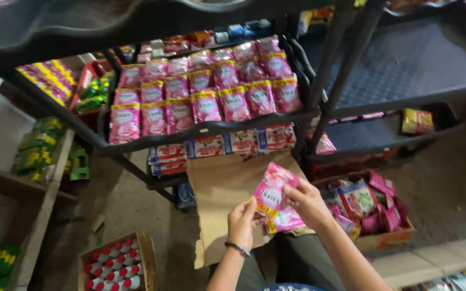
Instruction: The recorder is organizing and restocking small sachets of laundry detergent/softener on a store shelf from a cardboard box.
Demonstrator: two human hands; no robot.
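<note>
My left hand and my right hand both grip a small stack of pink sachets held over a flattened cardboard sheet. A bead bracelet sits on my left wrist. Right above, a black shelf carries rows of the same pink sachets, packed upright side by side. To the right of my hands an open cardboard box holds more pink and red packets.
A lower shelf holds red and white packets. A box of red-capped white bottles stands bottom left. Green and yellow packs fill a wooden rack at left. The right black shelf has one yellow packet below it.
</note>
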